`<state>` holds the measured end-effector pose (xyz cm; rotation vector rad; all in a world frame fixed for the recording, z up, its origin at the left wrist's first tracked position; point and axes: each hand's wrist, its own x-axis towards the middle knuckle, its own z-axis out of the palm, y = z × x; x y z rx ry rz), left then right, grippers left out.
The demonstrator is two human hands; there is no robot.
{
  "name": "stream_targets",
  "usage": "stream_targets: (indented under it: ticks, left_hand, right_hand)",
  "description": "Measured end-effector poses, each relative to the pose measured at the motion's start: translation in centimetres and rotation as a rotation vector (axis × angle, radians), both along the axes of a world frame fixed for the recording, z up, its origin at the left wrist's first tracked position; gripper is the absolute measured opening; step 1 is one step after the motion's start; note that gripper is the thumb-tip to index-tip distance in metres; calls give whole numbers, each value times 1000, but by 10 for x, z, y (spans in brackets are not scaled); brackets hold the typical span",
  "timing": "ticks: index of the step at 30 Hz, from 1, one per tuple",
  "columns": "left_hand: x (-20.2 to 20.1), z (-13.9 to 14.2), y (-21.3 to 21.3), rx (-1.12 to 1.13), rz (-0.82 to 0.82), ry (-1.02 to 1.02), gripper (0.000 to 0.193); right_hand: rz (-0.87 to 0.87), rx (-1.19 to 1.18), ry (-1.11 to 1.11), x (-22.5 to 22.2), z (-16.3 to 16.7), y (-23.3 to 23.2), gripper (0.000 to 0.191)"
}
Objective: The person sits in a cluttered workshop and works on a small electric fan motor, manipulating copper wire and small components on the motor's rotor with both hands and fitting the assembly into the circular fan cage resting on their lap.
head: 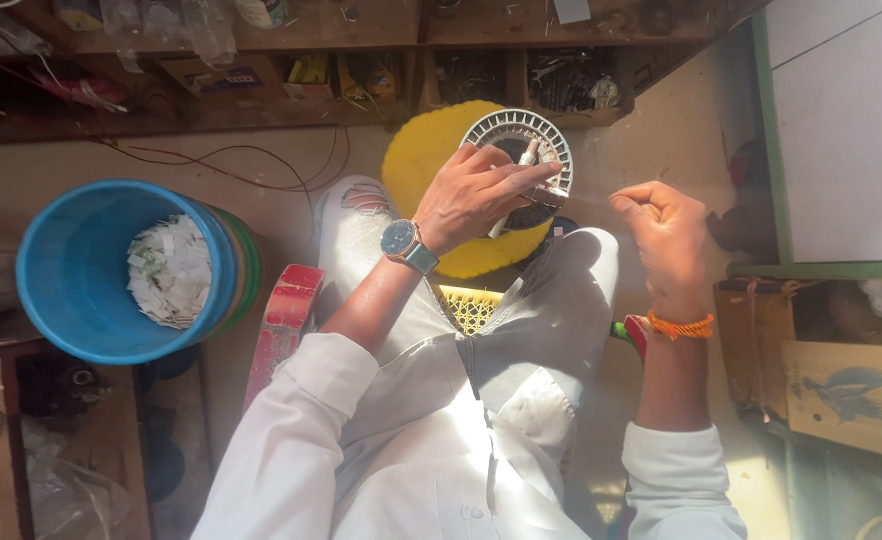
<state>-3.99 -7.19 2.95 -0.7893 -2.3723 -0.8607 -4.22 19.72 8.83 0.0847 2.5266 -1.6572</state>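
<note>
My left hand, with a wristwatch on the wrist, grips a round grey slotted motor core held over my knees. A thin metal tool lies across the core under my fingers. My right hand, wearing an orange thread band, is held out to the right of the core with thumb and forefinger pinched together, seemingly on a very fine wire that runs toward the core. A yellow round disc lies on the floor behind the core.
A blue bucket with white paper scraps stands at the left. A red stool edge is beside my left leg. Wooden shelves with clutter run along the top. A green-framed white panel and wooden boxes stand at the right.
</note>
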Motion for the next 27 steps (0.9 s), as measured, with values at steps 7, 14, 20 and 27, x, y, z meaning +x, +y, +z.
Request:
stream_targets:
  ticks: [7,14,20,27]
  left_hand:
    - [-8,11,6,4,-63,-82,50]
    - [-12,15,3,-43,-117,-44,35]
    - [-11,16,-1,-34,-122,-86,38]
    - [-10,16,-2,-20,-130,-55,41]
  right_hand:
    - [153,115,35,22,33,-12,12]
    - [346,281,294,54,17,-53,12]
    - [371,314,273,56,9,-69,10]
    - [436,301,351,61,-9,-69,11]
